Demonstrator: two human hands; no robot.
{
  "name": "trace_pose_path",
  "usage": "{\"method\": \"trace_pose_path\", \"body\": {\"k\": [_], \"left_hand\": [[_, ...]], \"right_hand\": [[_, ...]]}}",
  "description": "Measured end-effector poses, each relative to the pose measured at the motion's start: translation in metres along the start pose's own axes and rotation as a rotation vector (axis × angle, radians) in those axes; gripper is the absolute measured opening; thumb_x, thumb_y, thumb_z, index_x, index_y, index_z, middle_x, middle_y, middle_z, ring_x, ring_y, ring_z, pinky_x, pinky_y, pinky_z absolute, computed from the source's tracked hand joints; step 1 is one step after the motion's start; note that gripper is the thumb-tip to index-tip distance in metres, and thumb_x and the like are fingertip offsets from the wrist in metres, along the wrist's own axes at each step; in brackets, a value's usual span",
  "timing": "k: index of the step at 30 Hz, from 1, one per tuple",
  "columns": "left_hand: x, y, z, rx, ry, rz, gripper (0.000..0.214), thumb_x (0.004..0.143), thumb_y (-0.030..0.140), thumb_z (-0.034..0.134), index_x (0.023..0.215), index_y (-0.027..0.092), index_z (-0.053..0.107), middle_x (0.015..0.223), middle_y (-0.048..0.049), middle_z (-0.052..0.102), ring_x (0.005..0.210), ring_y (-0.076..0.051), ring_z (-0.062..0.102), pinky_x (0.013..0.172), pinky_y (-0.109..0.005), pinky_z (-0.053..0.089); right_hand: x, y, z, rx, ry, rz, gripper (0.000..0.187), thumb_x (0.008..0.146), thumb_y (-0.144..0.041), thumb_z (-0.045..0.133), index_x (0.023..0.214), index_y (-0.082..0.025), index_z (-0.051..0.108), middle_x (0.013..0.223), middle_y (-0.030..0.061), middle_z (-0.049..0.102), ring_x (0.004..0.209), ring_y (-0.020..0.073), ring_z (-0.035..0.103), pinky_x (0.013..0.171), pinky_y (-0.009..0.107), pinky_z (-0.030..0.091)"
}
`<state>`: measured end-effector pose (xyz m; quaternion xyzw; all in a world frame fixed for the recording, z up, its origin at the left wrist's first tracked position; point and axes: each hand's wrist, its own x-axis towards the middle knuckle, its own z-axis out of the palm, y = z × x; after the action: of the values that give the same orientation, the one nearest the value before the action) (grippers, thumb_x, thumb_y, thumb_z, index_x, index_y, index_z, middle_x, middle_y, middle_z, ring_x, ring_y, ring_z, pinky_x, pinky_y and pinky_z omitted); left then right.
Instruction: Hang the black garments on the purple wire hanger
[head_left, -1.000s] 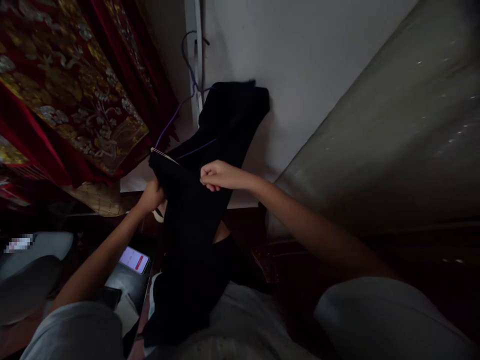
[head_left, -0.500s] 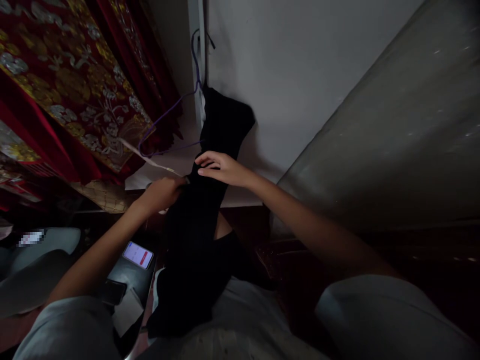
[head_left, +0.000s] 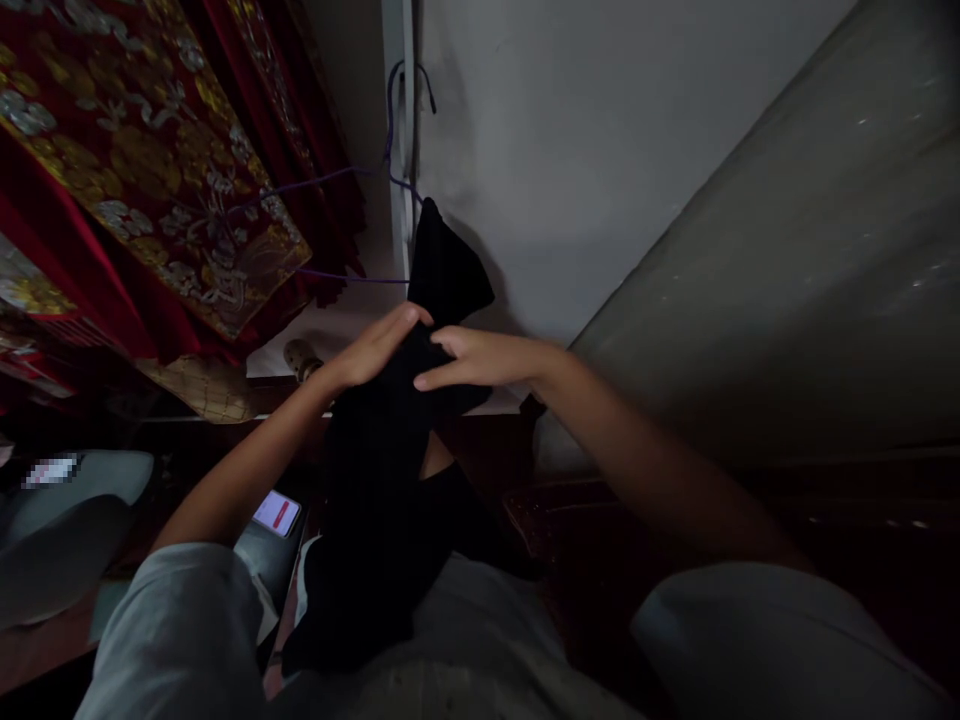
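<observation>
A black garment (head_left: pixel 390 480) hangs from a thin purple wire hanger (head_left: pixel 390 110) hooked high by the white door frame, and trails down toward my lap. My left hand (head_left: pixel 371 350) lies on the garment's left side with fingers stretched out flat. My right hand (head_left: pixel 480 358) rests on its right side, fingers extended and touching the cloth just below the hanger. The two hands nearly meet over the fabric. Neither hand is closed around it.
A red and gold embroidered cloth (head_left: pixel 142 170) hangs at the upper left. A lit phone (head_left: pixel 276 513) lies low on the left near grey cushions (head_left: pixel 67 530). A white wall (head_left: pixel 570 150) is ahead and a large grey slanted surface (head_left: pixel 787 280) fills the right.
The garment has slid down on the hanger and bunched narrower. My left hand let go of its edge and moved up and right. Both hands now lie flat on the cloth.
</observation>
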<state>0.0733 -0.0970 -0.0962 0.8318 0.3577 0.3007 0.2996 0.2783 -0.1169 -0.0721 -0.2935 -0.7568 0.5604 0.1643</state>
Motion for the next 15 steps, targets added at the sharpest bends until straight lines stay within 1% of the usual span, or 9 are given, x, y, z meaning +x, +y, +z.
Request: {"method": "trace_pose_path", "body": {"k": [2,3,4,5,7,9,11,13,15], "left_hand": [[-0.004,-0.004,0.008,-0.032,-0.194,-0.036,0.059,0.11,0.048,0.016,0.109,0.018,0.067,0.106,-0.0078,0.074,0.1,-0.019,0.069,0.094,-0.032,0.054],[-0.007,-0.006,0.013,-0.027,-0.249,-0.048,0.062,0.11,0.048,0.015,0.105,0.018,0.069,0.105,-0.0078,0.075,0.098,-0.019,0.069,0.093,-0.032,0.055],[-0.01,-0.008,0.018,-0.006,-0.268,-0.056,0.063,0.11,0.047,0.015,0.103,0.018,0.07,0.104,-0.0077,0.076,0.097,-0.02,0.07,0.092,-0.032,0.055],[-0.012,-0.011,0.022,0.031,-0.264,-0.058,0.062,0.11,0.046,0.016,0.101,0.018,0.071,0.103,-0.0077,0.076,0.097,-0.02,0.07,0.091,-0.032,0.055],[-0.015,-0.02,0.029,0.131,-0.249,-0.028,0.055,0.11,0.044,0.024,0.1,0.019,0.071,0.104,-0.0079,0.076,0.098,-0.02,0.07,0.09,-0.032,0.055],[-0.015,-0.032,0.031,0.211,-0.264,0.048,0.046,0.108,0.042,0.031,0.099,0.019,0.071,0.105,-0.0094,0.075,0.1,-0.022,0.07,0.092,-0.033,0.055],[-0.016,-0.045,0.026,0.244,-0.293,0.109,0.045,0.107,0.041,0.032,0.096,0.018,0.069,0.102,-0.0109,0.074,0.098,-0.023,0.068,0.093,-0.035,0.053],[-0.018,-0.056,0.012,0.27,-0.305,0.083,0.05,0.107,0.044,0.028,0.089,0.017,0.066,0.094,-0.0105,0.072,0.09,-0.022,0.067,0.089,-0.035,0.052],[-0.025,-0.065,-0.01,0.333,-0.299,0.0,0.051,0.105,0.051,0.033,0.088,0.016,0.066,0.09,-0.0094,0.071,0.084,-0.021,0.066,0.083,-0.033,0.05]], "right_hand": [[-0.01,-0.015,0.0,-0.023,-0.251,-0.031,0.017,0.082,-0.028,0.075,0.093,-0.015,0.074,0.09,0.0057,0.074,0.082,0.0178,0.069,0.076,0.029,0.055],[-0.015,-0.023,0.0,-0.019,-0.358,-0.063,0.016,0.083,-0.025,0.072,0.094,-0.015,0.076,0.093,0.0059,0.075,0.087,0.0178,0.07,0.08,0.029,0.055],[-0.019,-0.029,0.001,-0.013,-0.429,-0.094,0.015,0.084,-0.023,0.07,0.095,-0.015,0.076,0.095,0.0062,0.076,0.091,0.0179,0.071,0.084,0.029,0.054],[-0.024,-0.035,0.001,-0.009,-0.459,-0.119,0.014,0.085,-0.021,0.068,0.095,-0.016,0.076,0.097,0.0065,0.077,0.093,0.0178,0.071,0.085,0.028,0.054],[-0.032,-0.042,0.0,-0.016,-0.434,-0.141,0.01,0.084,-0.021,0.068,0.089,-0.016,0.075,0.092,0.0063,0.076,0.088,0.0168,0.07,0.079,0.027,0.053],[-0.039,-0.045,-0.005,-0.003,-0.34,-0.162,0.009,0.077,-0.025,0.073,0.079,-0.017,0.069,0.078,0.0033,0.07,0.072,0.014,0.065,0.068,0.025,0.05],[-0.045,-0.045,-0.013,0.065,-0.161,-0.207,0.021,0.069,-0.03,0.078,0.068,-0.02,0.06,0.064,-0.001,0.059,0.058,0.0104,0.053,0.056,0.024,0.042],[-0.048,-0.041,-0.024,0.106,0.134,-0.284,0.025,0.064,-0.028,0.077,0.062,-0.021,0.053,0.059,-0.0025,0.051,0.053,0.0088,0.043,0.05,0.024,0.033],[-0.045,-0.034,-0.037,0.045,0.475,-0.37,0.019,0.061,-0.02,0.074,0.06,-0.021,0.054,0.06,-0.0015,0.051,0.054,0.0089,0.041,0.05,0.025,0.029]]}}
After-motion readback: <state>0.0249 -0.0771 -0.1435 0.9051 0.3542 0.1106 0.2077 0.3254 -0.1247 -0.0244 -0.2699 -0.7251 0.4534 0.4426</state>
